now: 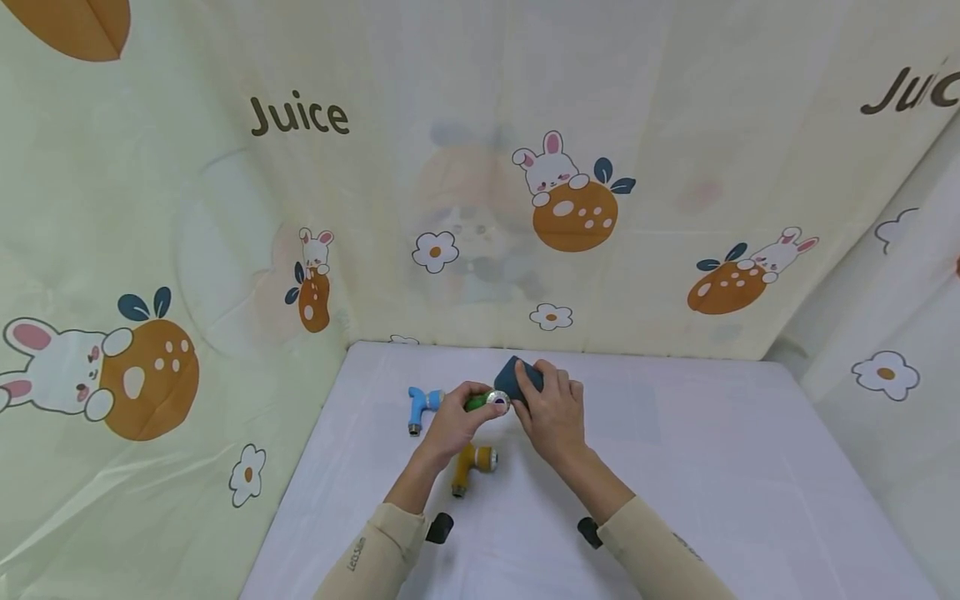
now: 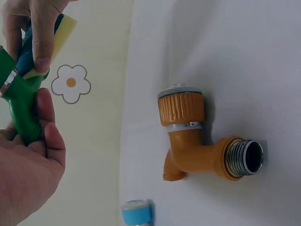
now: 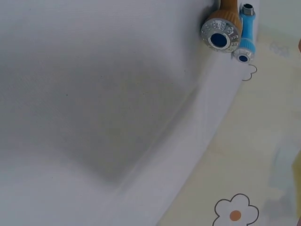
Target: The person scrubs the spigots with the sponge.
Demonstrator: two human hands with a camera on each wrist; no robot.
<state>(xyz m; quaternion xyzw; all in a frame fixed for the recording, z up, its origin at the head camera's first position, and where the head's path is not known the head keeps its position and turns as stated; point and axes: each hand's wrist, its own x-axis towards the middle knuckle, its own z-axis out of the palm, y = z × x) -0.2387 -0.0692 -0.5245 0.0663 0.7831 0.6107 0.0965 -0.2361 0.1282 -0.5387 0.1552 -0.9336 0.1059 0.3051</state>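
My left hand grips a green plastic tap with a silvery ring at its end, held up off the table. Pinched in my right hand is a sponge with a dark blue scouring side and a yellow foam side. In the left wrist view the sponge's foam lies against the green tap's body. Below the left hand, an orange tap lies on the table, its threaded metal end showing. A light blue tap lies left of that hand. The right wrist view shows neither hand.
A white-covered table spreads under both arms. Printed curtains with rabbits, oranges and flowers hang behind it and at both sides. Small black devices sit at the wrists, beside the beige sleeves.
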